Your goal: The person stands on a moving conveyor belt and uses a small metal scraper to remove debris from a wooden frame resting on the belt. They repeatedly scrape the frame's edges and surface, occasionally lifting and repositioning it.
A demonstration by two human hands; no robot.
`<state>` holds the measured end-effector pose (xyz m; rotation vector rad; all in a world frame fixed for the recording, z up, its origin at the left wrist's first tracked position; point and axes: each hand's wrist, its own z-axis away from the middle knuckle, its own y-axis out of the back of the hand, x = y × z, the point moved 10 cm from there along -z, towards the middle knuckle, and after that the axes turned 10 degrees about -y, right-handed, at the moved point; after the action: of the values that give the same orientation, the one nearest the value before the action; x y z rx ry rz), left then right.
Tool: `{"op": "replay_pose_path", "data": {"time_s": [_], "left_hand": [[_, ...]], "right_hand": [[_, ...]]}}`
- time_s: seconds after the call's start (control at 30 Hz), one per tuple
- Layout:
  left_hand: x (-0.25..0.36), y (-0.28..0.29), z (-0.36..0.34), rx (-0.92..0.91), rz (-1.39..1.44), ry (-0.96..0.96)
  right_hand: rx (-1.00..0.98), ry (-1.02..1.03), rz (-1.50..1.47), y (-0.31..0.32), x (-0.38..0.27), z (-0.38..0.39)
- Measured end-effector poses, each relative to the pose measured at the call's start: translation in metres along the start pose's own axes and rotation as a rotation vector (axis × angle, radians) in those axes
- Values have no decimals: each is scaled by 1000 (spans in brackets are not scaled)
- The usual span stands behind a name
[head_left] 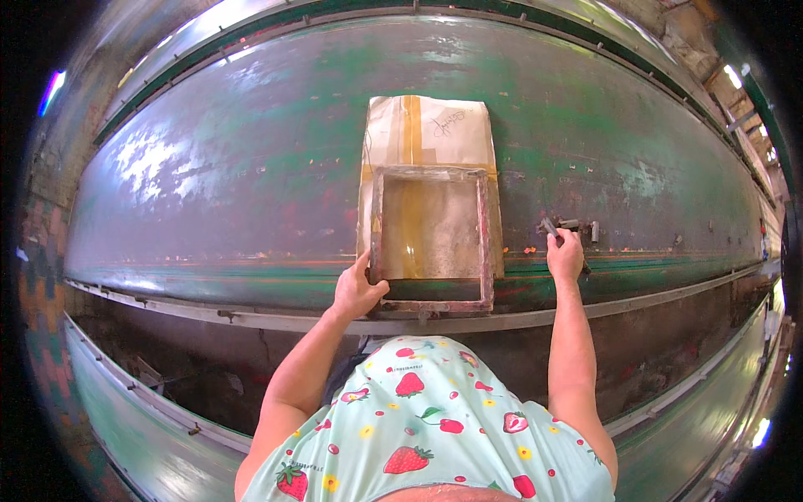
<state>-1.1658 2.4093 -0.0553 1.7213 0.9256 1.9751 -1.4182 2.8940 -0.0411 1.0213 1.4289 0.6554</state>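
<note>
A worn rectangular frame [485, 238] with a pale, see-through middle lies on a flat taped cardboard piece [452, 134], and its near end reaches past the cardboard toward the table's front edge. My left hand [358, 290] rests at the frame's lower left side, index finger stretched forward, thumb apart and touching the frame. To the right, my right hand [566, 255] is closed in a pinch on a small dark grey piece [549, 227] just above the table. Its exact kind is too small to make out.
Beside my right hand lie several small dark and grey pieces [595, 232] on the long green, stained table [268, 167]. A metal rail [535, 322] runs along its near edge. Another long table [159, 427] stands behind me.
</note>
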Motion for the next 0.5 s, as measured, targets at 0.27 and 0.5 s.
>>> {"op": "replay_pose_path", "data": {"time_s": [0.27,0.5], "left_hand": [[-2,-2,-4,-48,12,-17],[-26,-8,-5,-63,328,-45]], "right_hand": [[-114,45,-568,37,-43,78],[-328,-121,-1065,25,-82,218]]}}
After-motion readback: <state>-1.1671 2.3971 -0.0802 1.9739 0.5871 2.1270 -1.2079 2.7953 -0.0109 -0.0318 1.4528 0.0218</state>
